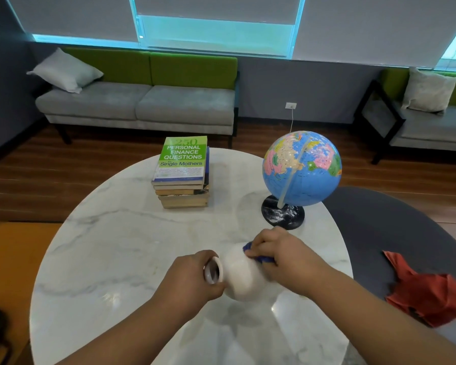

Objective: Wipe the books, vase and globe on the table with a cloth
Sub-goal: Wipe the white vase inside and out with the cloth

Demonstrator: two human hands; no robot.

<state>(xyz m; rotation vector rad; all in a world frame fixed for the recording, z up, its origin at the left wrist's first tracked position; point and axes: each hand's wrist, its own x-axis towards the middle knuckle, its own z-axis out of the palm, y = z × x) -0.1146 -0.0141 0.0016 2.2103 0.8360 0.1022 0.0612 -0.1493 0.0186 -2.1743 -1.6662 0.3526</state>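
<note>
Filling the lower centre of the frame, the round marble table [111, 259] is seen to carry everything the task names. The globe [302, 168] stands on its black base at centre right, well apart from the stack of books [182, 175] at upper centre; neither is being touched. The vase [241, 277], white and round-bodied, is held tipped on its side low in the centre, its mouth turned to the left. Whether it rests on the marble or is lifted just clear cannot be told. Its neck is gripped by the left hand [190, 277], the fingers curled closed round it below the rim. The right hand [282, 256] is laid on the upper right of the body, fingers bent and closed on a blue cloth [263, 258], which is pressed against the vase.

The wiping of the vase is judged to be the step in hand. It would be done well if the neck were held firmly and the vase turned a little at a time, so that each part of the rounded body is brought under the cloth. Moderate pressure is advised, since so smooth a surface may slip. The underside and rim should not be missed, and the vase is best held low over the table, away from the globe's base.
</note>
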